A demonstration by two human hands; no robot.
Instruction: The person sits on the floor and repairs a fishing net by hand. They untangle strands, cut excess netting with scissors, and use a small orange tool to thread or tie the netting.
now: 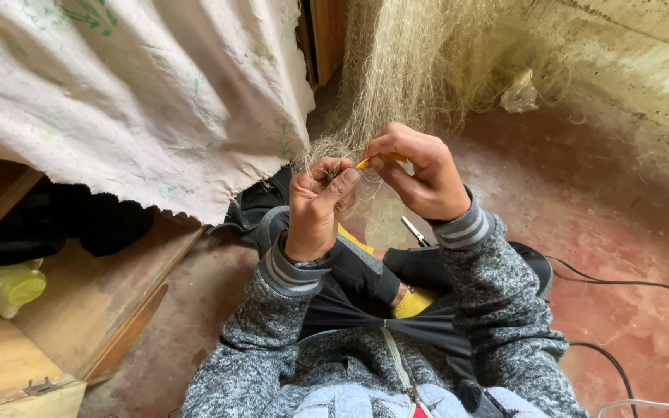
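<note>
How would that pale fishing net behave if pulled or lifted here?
The net is probably floppy: it hangs in soft folds and bunches at the left hand. It looks light, being fine mesh. It may snag easily, since loose strands gather around the right hand.

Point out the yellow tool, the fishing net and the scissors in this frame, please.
yellow tool (367, 162): head view, on its tip between the two hands.
fishing net (416, 70): head view, on the hanging mesh.
scissors (414, 231): head view, on the blades on the lap.
</note>
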